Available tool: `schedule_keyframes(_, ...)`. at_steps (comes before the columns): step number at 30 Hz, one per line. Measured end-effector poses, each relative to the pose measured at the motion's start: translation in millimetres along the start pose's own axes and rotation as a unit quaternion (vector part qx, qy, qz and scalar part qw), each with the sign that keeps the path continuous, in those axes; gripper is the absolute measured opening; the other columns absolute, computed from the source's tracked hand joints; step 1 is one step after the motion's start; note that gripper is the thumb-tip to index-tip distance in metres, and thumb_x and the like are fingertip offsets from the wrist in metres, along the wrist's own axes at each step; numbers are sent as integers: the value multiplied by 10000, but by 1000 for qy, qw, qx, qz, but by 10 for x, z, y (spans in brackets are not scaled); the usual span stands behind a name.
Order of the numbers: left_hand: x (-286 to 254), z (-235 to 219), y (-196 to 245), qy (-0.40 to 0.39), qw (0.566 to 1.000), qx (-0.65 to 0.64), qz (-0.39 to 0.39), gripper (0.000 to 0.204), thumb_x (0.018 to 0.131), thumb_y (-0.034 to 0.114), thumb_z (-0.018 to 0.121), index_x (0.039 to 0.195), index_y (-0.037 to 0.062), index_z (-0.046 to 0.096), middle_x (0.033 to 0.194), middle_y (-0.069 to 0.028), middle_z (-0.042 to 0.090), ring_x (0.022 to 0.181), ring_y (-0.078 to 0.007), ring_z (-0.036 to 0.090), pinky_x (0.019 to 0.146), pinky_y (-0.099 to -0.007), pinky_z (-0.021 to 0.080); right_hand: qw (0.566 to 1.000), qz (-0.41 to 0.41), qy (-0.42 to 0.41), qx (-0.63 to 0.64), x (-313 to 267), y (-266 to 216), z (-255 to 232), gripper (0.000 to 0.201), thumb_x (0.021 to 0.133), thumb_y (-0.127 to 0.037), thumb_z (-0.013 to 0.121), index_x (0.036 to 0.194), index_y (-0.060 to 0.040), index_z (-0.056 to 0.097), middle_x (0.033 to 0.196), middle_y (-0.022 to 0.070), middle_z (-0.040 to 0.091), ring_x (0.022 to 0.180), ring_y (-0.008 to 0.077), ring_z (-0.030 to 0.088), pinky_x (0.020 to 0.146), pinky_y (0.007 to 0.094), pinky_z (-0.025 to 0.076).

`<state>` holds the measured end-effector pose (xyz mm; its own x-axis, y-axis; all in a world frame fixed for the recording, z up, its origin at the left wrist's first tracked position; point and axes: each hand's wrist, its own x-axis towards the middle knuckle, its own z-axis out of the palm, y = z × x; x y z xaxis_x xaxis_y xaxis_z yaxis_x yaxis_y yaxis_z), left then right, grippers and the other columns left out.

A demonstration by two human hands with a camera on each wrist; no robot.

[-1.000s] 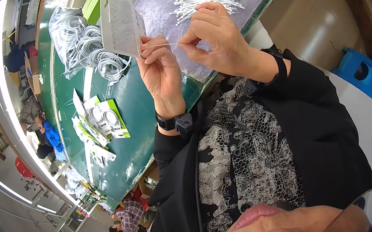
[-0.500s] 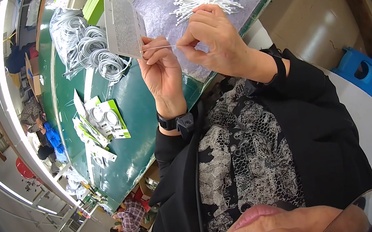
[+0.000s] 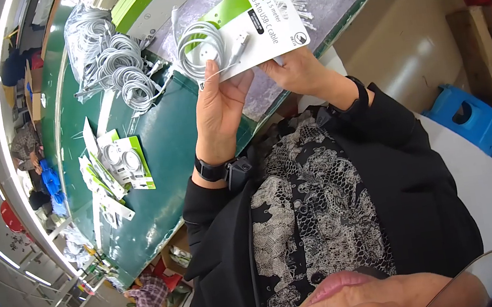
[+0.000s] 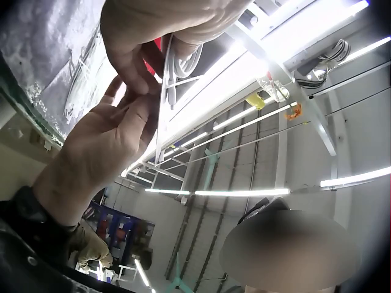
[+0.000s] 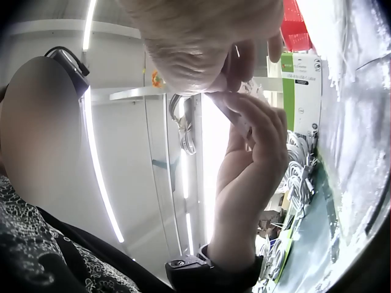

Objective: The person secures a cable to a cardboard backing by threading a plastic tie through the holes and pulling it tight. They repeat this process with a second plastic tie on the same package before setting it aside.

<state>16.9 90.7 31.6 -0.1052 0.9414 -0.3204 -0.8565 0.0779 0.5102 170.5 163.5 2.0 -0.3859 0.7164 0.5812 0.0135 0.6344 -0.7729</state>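
Note:
A white-and-green retail card, printed "USB-A to USB-C cable", is held up with its front towards the head camera. A coiled grey cable lies against it, a plug end showing beside the coil. My left hand grips the card's lower left, thumb over the coil's edge and fingers behind. A thin white cable tie crosses the coil near that thumb. At the card's lower edge, my right hand keeps a pinched shape, fingertips hidden behind it. The right wrist view shows a thin white strand between its curled fingers.
Bundled grey cables lie on the green table, with finished carded cables nearer its front edge. Stacked cards stand at the back. White cable ties are partly behind the held card. A blue stool stands at right.
The card has turned from its printed back to its front, bringing the coil into view. The strand stretched between my hands is no longer visible there, and my right fingertips are now behind the card.

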Motion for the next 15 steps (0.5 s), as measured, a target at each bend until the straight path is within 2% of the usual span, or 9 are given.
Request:
schedule_keyframes(1,4,7,-7,12,1000,24,3,429,952,231,543,1320,47,421,1309,-154,511,1211,-273,511,987,-411,467,1000,-4,-8,-2,-7,19,-23,270,793,-72,693,1053,-33,634,1064,137,622,945,329,589,820,399,467)
schedule_keyframes(4,12,12,-9,33,997,69,10,416,950,236,547,1309,56,435,1287,-138,528,1196,-272,524,982,-420,474,996,57,-22,59,-3,66,-81,268,816,-39,666,1079,-27,620,1072,104,628,963,275,599,830,362,468)
schedule_keyframes(7,12,-46,8,16,994,95,-51,422,936,228,574,1297,55,443,1271,-123,541,1174,-268,540,955,-421,496,996,64,-5,70,-114,157,-56,296,813,-15,654,1105,-23,605,1082,96,626,977,244,597,838,346,469)
schedule_keyframes(9,10,-37,-24,19,995,84,-46,423,932,223,581,1295,55,444,1265,-121,545,1164,-266,547,946,-420,501,995,68,1,75,-144,185,-50,311,812,-3,649,1118,-21,598,1086,92,625,985,228,597,842,338,469)
schedule_keyframes(12,9,-29,-73,29,996,71,-39,424,925,212,594,1291,55,447,1254,-116,553,1144,-262,561,929,-418,513,983,157,11,90,-141,201,-35,326,810,3,647,1130,-16,585,1087,87,623,996,195,592,853,327,470)
schedule_keyframes(13,10,-35,-96,37,997,62,-36,418,925,203,593,1289,56,450,1249,-114,556,1132,-260,568,927,-417,514,984,155,8,90,-132,199,-38,326,810,3,647,1130,-16,585,1087,87,623,996,195,592,853,327,470)
schedule_keyframes(15,12,-43,-129,51,997,46,-33,405,926,186,591,1285,57,455,1239,-111,561,1109,-254,582,923,-416,515,990,122,10,74,-106,200,-66,323,786,-11,661,1103,-11,599,1050,120,630,941,253,608,813,338,479)
